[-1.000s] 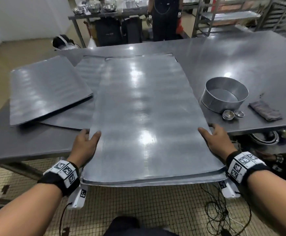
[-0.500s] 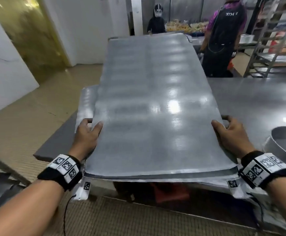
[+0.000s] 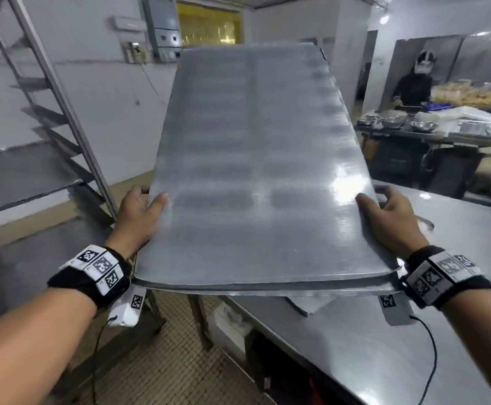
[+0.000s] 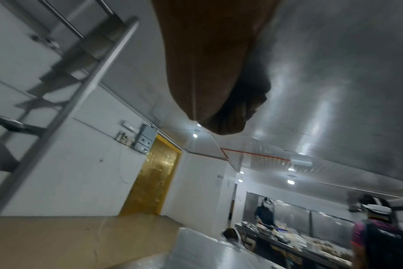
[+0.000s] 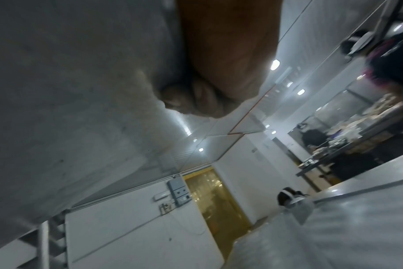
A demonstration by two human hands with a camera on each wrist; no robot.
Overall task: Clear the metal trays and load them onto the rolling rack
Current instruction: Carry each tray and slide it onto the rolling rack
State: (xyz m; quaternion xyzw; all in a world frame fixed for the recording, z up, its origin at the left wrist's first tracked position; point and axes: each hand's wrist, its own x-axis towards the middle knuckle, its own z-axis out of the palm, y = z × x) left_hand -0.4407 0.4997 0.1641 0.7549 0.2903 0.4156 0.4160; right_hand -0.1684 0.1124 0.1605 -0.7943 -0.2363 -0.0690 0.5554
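Observation:
I carry a stack of flat metal trays [image 3: 253, 171] in the air, far end tilted up. My left hand [image 3: 139, 211] grips the left long edge, thumb on top and fingers underneath. My right hand [image 3: 384, 214] grips the right long edge the same way. The rolling rack [image 3: 60, 92] with angled rails stands at the left, one tray [image 3: 19, 173] resting in it. In the left wrist view the trays' underside [image 4: 334, 81] fills the upper right above my left hand [image 4: 219, 72]. In the right wrist view the trays' underside [image 5: 69, 91] fills the left beside my right hand [image 5: 219, 63].
The steel table [image 3: 413, 317] lies below and right of the trays, another tray's corner [image 3: 308, 305] poking out on it. A person [image 3: 413, 83] stands at a far counter [image 3: 443, 133] with bowls and food. A yellow strip-curtain door [image 3: 209, 24] is ahead.
The tray stack has come off the table and swung left with me toward the rack. Both hands keep their grip on the long edges.

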